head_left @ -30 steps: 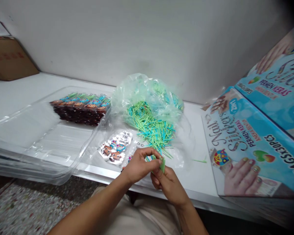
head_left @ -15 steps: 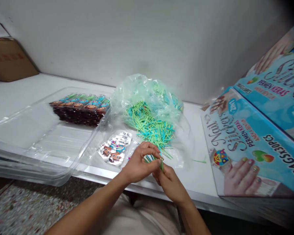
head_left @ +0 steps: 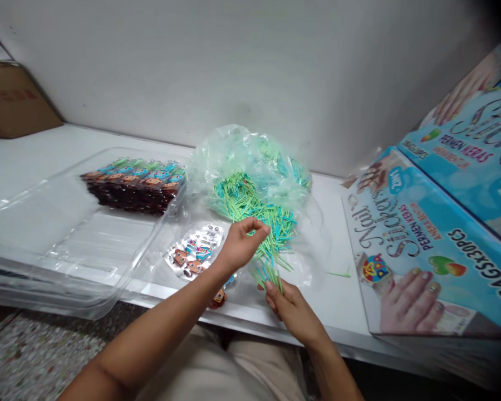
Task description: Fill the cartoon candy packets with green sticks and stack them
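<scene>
White wall and a white shelf (head_left: 45, 156) are seen in front of the person. On the shelf a clear plastic bag (head_left: 250, 161) is lying open, and a heap of green and blue sticks (head_left: 254, 214) is spilled out of it toward the front edge. The left hand (head_left: 240, 245) is held over the near end of this heap, with thumb and fingers pinched together; if a stick is caught between them cannot be told. The right hand (head_left: 292, 309) is placed lower, near the shelf edge, and it is closed on a small bunch of sticks (head_left: 269, 274), which is fanned upward from the fingertips. The two hands are apart, the left above and a little behind the right.

Just left of the hands some cartoon sticker packs (head_left: 194, 253) are laid on clear plastic. Farther left a clear plastic tray (head_left: 67, 245) is standing, and a row of dark packets (head_left: 133, 186) is stacked in its back part. At the right side blue boxes (head_left: 426, 239) printed "Nail Stickers" are leaned. A brown carton (head_left: 12, 103) is seen in the far left corner.
</scene>
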A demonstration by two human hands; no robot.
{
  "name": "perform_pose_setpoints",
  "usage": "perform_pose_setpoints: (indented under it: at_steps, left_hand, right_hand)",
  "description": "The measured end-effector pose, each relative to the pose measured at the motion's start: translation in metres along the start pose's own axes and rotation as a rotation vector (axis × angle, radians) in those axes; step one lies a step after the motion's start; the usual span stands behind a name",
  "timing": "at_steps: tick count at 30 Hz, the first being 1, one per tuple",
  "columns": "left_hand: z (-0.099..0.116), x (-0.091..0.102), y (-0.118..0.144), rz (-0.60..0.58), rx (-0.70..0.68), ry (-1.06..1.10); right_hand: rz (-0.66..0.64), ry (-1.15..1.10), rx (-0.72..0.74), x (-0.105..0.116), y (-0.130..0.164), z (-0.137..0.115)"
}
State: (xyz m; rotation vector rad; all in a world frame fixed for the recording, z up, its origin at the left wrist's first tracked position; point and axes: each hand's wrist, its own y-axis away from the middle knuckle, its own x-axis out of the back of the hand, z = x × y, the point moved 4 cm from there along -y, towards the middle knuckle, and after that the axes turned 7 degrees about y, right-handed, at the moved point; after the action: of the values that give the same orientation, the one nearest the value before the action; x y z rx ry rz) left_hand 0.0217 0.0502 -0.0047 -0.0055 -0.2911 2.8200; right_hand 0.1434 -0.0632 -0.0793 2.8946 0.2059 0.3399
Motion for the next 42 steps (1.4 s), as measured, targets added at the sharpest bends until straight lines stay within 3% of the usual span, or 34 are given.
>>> perform_pose_setpoints:
  at_steps: [3, 6, 10, 14, 16, 19, 20, 22, 26, 31, 33, 35, 37, 39, 42]
  left_hand:
    - [0.0, 0.003, -0.008, 0.099, -0.002, -0.045]
    - [0.0, -0.007, 0.009, -0.001, 0.113, 0.156]
    - [0.004, -0.024, 0.048, -0.181, 0.203, 0.299]
    - [0.013, -0.017, 0.067, -0.207, 0.051, 0.097]
    - [0.015, 0.002, 0.068, -0.048, -0.016, 0.034]
    - [0.006, 0.04, 0.069, 0.325, 0.067, 0.086]
    - [0.002, 0.049, 0.069, 0.406, 0.112, 0.113]
    - [-0.008, 0.061, 0.071, 0.46, 0.179, 0.143]
    - [-0.02, 0.067, 0.074, 0.382, 0.189, 0.124]
    - [-0.019, 0.075, 0.067, 0.281, 0.216, -0.006]
    - [-0.02, 0.072, 0.06, 0.107, 0.289, 0.092]
    - [-0.022, 0.062, 0.057, -0.14, 0.369, 0.226]
    - [-0.025, 0.053, 0.057, -0.285, 0.401, 0.29]
    - [-0.028, 0.048, 0.058, -0.27, 0.391, 0.287]
    - [-0.03, 0.046, 0.061, -0.157, 0.375, 0.24]
  right_hand:
    - [0.001, -0.198, -0.076, 0.0, 0.004, 0.006]
    - [-0.09, -0.282, -0.064, -0.008, 0.009, -0.006]
    - [-0.248, 0.122, 0.103, -0.029, 0.015, -0.031]
    - [-0.313, 0.334, 0.232, -0.038, 0.013, -0.045]
    - [-0.27, 0.442, 0.24, -0.031, 0.003, -0.049]
    - [-0.015, 0.696, 0.197, -0.007, -0.03, -0.053]
    - [0.057, 0.785, 0.184, 0.0, -0.044, -0.055]
    - [0.083, 0.969, 0.129, 0.005, -0.072, -0.052]
    - [0.015, 1.016, 0.133, -0.005, -0.107, -0.047]
    - [-0.089, 0.918, 0.297, -0.011, -0.087, -0.065]
    - [-0.107, 0.83, 0.397, -0.01, -0.071, -0.079]
    - [-0.115, 0.779, 0.462, -0.009, -0.058, -0.09]
    - [-0.117, 0.763, 0.496, -0.008, -0.05, -0.096]
    - [-0.127, 0.757, 0.5, -0.006, -0.045, -0.099]
    - [-0.137, 0.76, 0.486, 0.001, -0.039, -0.099]
